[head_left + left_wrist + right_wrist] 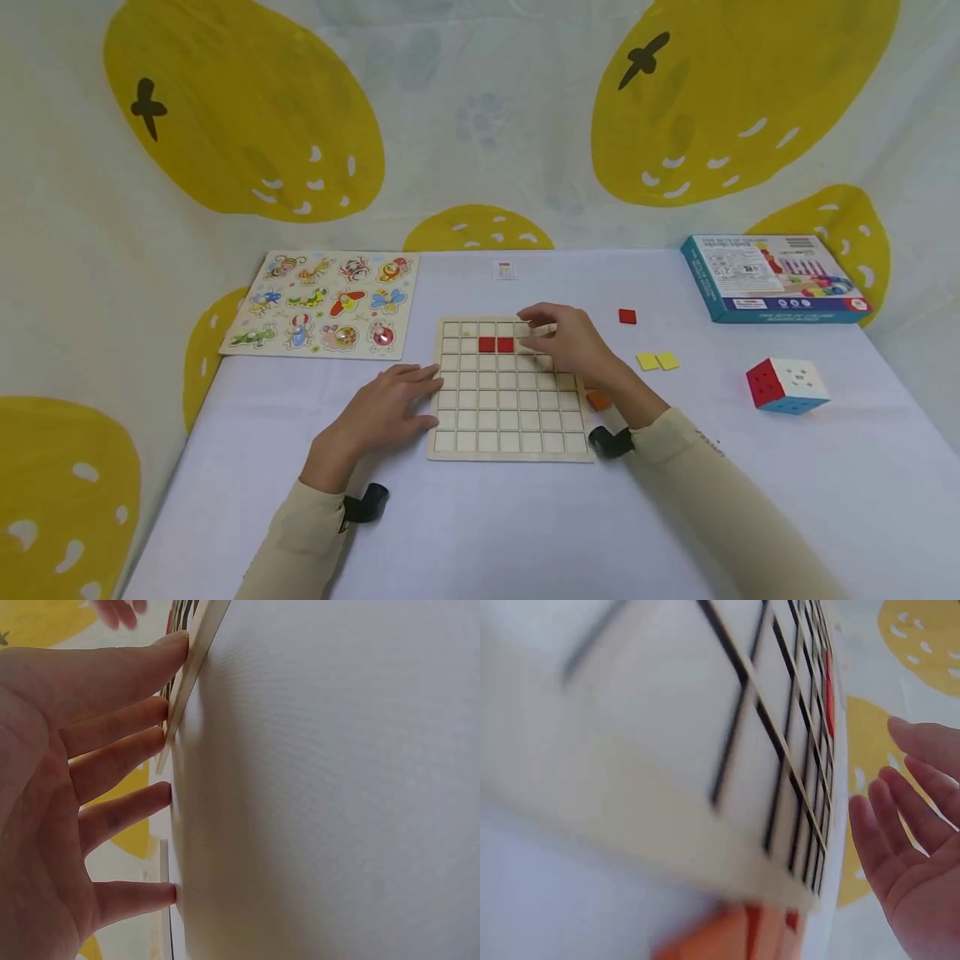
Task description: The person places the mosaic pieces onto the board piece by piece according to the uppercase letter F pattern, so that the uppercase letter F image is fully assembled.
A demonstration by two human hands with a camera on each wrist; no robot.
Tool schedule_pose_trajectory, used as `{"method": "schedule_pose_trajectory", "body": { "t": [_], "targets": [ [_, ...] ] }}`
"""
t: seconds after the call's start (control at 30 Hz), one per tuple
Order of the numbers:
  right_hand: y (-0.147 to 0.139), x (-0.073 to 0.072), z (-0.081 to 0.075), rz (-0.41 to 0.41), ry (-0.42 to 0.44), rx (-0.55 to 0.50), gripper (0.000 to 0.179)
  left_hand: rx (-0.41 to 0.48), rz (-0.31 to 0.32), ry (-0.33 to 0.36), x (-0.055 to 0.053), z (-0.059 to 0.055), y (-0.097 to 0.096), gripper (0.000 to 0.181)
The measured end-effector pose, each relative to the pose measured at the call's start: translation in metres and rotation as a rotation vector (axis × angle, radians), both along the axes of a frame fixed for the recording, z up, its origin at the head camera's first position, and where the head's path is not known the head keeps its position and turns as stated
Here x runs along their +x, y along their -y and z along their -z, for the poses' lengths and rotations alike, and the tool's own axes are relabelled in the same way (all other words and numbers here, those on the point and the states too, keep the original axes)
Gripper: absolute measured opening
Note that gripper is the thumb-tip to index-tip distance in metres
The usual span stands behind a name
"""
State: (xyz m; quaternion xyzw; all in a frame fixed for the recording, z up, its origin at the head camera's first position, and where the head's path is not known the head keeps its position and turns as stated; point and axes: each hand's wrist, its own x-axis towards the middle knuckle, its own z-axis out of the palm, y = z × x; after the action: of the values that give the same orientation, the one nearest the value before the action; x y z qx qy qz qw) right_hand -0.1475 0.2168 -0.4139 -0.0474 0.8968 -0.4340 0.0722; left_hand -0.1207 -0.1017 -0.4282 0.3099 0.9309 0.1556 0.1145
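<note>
A square wooden grid board [487,457] lies flat on the white table. Two red square tiles [497,344] sit side by side in cells near its far edge. My left hand [390,408] rests at the board's left edge, thumb and fingertips against the rim; in the left wrist view its fingers are spread and nearly straight. Over the far right part of the board is my right hand [573,342]. Its thumb and forefinger stand apart with nothing between them, as the right wrist view shows. Orange tiles [599,401] lie at the board's right edge, partly under the right forearm.
Right of the board lie a red tile [627,317] and two yellow tiles [657,361]. Farther right are a puzzle cube [787,386] and a teal game box [780,279]. An insect picture puzzle [322,304] lies back left, a small printed card [505,270] behind the board.
</note>
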Motion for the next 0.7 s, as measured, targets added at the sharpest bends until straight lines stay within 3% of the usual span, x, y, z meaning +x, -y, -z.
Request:
{"method": "schedule_pose_trajectory", "body": {
  "t": [0.47, 0.7],
  "targets": [
    [-0.074, -0.001, -0.023, 0.163, -0.052, 0.15, 0.047, -0.008, -0.005, -0.007, 0.0, -0.001, 0.0, 0.06],
    [-0.109, 0.003, -0.013, 0.227, 0.065, 0.191, 0.051, -0.003, -0.002, -0.001, 0.001, 0.0, 0.0, 0.06]
  ]
}}
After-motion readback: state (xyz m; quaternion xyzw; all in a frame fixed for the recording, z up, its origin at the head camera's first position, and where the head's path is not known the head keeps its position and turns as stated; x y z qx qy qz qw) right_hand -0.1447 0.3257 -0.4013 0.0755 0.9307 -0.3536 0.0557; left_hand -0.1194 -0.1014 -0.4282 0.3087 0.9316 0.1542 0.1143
